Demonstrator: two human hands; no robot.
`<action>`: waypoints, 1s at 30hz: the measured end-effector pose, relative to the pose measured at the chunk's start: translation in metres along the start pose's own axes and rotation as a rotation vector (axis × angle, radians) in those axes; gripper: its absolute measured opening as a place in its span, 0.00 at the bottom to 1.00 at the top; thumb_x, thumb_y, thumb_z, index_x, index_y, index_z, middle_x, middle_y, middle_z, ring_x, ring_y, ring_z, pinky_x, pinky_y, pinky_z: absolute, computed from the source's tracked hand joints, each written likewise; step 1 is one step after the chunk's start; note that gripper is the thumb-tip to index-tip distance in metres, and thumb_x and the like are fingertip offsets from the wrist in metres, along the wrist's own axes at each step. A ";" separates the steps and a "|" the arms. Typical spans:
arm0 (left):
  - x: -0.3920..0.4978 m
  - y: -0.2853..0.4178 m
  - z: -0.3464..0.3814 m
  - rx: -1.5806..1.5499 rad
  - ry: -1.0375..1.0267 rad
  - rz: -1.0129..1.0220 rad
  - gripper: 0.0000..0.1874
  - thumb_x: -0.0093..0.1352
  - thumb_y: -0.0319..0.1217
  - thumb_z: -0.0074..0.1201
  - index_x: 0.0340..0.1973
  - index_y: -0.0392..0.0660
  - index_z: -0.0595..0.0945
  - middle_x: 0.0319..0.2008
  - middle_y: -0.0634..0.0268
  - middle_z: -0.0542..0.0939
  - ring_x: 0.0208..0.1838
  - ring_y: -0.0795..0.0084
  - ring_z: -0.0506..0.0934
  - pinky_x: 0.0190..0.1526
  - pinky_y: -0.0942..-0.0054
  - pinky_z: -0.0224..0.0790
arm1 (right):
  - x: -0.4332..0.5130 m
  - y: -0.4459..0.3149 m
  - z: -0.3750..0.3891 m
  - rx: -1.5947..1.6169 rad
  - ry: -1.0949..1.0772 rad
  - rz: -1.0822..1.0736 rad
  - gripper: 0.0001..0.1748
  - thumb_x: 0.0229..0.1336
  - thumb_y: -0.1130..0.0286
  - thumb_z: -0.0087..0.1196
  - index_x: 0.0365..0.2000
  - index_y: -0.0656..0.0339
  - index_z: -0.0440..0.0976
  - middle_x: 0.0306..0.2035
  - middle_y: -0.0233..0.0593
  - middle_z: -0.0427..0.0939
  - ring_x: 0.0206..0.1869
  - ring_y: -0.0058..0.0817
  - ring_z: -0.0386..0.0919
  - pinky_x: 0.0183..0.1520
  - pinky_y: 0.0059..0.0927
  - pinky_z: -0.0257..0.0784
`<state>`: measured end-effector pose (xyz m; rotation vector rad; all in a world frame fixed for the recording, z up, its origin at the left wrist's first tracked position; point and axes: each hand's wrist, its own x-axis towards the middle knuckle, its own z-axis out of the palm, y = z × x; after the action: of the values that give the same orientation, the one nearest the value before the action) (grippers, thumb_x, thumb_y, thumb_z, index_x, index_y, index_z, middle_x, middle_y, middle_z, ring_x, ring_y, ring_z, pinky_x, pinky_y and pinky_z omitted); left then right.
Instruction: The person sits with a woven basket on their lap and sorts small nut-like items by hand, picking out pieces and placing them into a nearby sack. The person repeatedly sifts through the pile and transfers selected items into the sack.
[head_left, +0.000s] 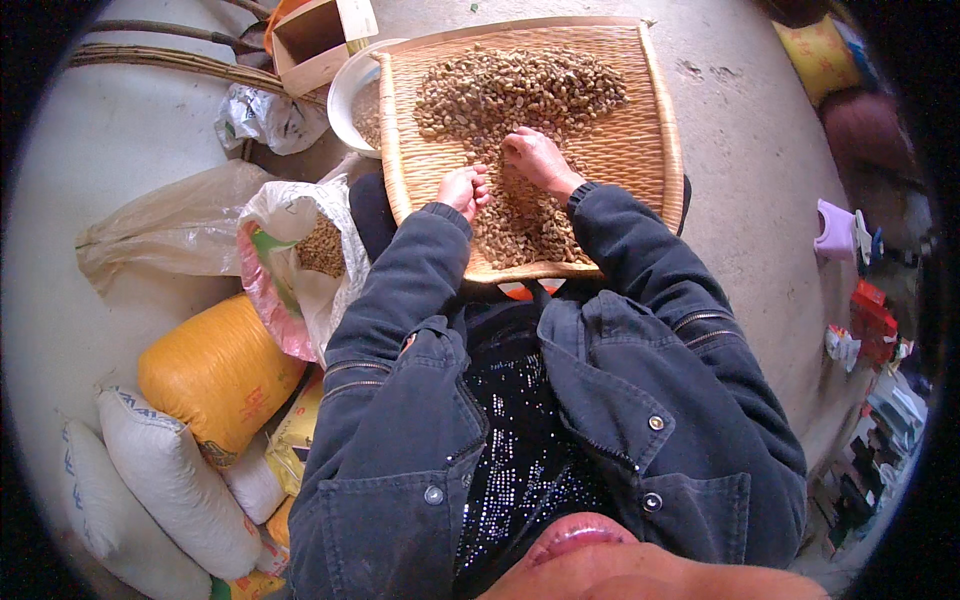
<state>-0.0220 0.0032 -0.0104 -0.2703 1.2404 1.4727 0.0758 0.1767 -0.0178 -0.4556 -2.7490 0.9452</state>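
A woven wicker winnowing basket (630, 150) rests across my lap, its low rim at the front close to my body. On it, a broad heap of what look like peanuts (517, 86) lies towards the far side, and a second spread of them (525, 232) reaches to the near edge. My right hand (536, 156) is over the narrow strip joining the two, fingertips bent down at the pieces. Just left of that strip is my left hand (465, 187), palm side partly turned up and fingers curled. Whether either hand holds a piece is hidden by the fingers.
Left of the basket are a white tub (345, 97), partly under its rim, and an open woven sack (349, 225) with similar pieces inside. Full sacks (217, 367) stack at lower left. A cardboard box (322, 64) and sticks lie beyond. A lilac plastic stool (834, 229) stands at right.
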 end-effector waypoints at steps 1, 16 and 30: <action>0.002 0.000 -0.003 0.066 0.021 0.014 0.10 0.74 0.30 0.42 0.46 0.39 0.73 0.20 0.71 0.65 0.23 0.73 0.65 0.24 0.71 0.60 | -0.001 -0.003 0.004 -0.015 0.039 -0.024 0.08 0.52 0.71 0.56 0.34 0.60 0.76 0.36 0.48 0.75 0.42 0.49 0.77 0.43 0.46 0.74; -0.004 0.009 0.024 1.885 0.117 0.569 0.10 0.69 0.29 0.43 0.43 0.38 0.71 0.31 0.43 0.83 0.36 0.43 0.83 0.37 0.48 0.75 | -0.025 0.026 -0.004 -0.124 0.013 -0.136 0.09 0.55 0.70 0.56 0.29 0.66 0.70 0.31 0.54 0.75 0.36 0.55 0.75 0.37 0.50 0.71; 0.017 0.002 0.008 1.161 0.172 0.618 0.13 0.72 0.35 0.45 0.37 0.41 0.82 0.33 0.49 0.82 0.39 0.48 0.81 0.44 0.56 0.72 | -0.025 0.001 -0.026 0.281 -0.074 0.382 0.19 0.62 0.61 0.51 0.27 0.71 0.75 0.26 0.61 0.77 0.31 0.53 0.78 0.36 0.50 0.70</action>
<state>-0.0260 0.0199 -0.0189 0.8415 2.2217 0.9674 0.1066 0.1830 -0.0001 -0.9288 -2.5787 1.4364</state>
